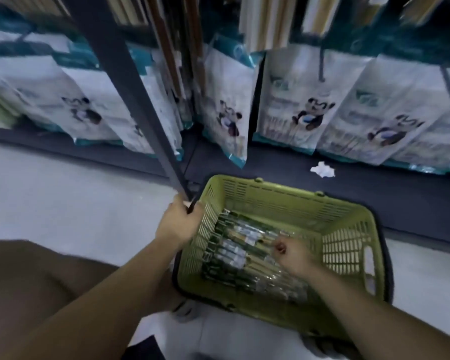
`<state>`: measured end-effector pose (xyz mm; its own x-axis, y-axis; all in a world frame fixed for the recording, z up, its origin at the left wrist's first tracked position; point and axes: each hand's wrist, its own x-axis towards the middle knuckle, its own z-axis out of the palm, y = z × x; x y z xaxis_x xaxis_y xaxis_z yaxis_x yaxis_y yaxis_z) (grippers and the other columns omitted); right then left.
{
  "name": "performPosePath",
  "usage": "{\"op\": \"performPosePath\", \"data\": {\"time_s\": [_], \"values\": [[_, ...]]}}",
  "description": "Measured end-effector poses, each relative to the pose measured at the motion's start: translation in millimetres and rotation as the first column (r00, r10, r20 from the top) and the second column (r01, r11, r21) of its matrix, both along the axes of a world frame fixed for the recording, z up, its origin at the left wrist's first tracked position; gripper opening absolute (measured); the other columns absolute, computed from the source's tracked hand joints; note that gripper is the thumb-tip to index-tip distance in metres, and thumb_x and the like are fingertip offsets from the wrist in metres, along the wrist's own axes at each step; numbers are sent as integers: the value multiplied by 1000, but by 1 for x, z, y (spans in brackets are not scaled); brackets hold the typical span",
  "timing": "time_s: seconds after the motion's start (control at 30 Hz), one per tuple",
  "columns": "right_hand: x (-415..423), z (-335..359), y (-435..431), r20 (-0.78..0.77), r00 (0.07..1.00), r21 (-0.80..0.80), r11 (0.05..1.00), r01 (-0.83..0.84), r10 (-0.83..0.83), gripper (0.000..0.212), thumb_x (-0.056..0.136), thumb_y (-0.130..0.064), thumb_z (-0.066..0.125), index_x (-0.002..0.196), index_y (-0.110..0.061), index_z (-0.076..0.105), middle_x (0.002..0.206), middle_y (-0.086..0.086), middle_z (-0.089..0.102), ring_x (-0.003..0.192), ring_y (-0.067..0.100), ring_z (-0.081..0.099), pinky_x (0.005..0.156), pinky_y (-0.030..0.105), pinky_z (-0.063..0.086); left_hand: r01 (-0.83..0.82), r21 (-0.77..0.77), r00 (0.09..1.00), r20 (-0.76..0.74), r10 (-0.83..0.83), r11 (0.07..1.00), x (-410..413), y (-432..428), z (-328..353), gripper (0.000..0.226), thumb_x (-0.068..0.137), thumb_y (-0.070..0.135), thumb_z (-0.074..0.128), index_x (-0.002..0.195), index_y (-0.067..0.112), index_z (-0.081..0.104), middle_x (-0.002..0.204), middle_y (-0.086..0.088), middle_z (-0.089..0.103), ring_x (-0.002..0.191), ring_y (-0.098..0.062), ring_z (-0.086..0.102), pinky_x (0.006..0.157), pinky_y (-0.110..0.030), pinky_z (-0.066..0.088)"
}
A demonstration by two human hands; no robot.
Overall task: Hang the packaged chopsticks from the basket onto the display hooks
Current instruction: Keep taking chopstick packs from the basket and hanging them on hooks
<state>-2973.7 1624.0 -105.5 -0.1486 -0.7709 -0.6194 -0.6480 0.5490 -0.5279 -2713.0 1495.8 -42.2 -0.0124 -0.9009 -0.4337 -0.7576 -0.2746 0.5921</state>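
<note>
A green plastic basket (270,189) stands on the floor in front of a shelf. Several packaged chopsticks (234,253) lie flat in it, in clear wrap with dark green ends. My left hand (178,224) is at the basket's left corner, its fingers curled round a dark piece at the rim; blur hides whether this is the handle. My right hand (294,255) is inside the basket, with curled fingertips pinching the top of a chopstick pack. More chopstick packs (265,22) hang along the top of the view; their hooks are out of sight.
A dark metal shelf upright (130,81) slants down to the basket's left corner. White bags with a panda print (304,100) hang in rows above the dark bottom shelf. A crumpled white paper (322,169) lies on that shelf. My knee (24,276) is at lower left.
</note>
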Motion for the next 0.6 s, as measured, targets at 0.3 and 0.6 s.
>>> {"op": "performPosePath", "data": {"time_s": [0.3, 0.6], "values": [[18, -82, -16, -207, 937, 131, 957, -258, 281, 82, 87, -57, 71, 155, -25, 38, 157, 7, 39, 143, 31, 35, 111, 38, 37, -31, -29, 990, -141, 27, 999, 6, 22, -39, 25, 97, 56, 53, 91, 33, 47, 76, 0, 63, 69, -20, 63, 63, -37, 52], [36, -94, -18, -385, 834, 59, 912, -405, 395, 50, 94, -34, 66, 141, -22, 53, 141, 6, 52, 129, 28, 48, 97, 38, 46, -53, -18, 989, -138, 50, 998, 5, 17, -43, 26, 94, 57, 54, 93, 32, 48, 76, 0, 63, 70, -23, 66, 64, -46, 57]]}}
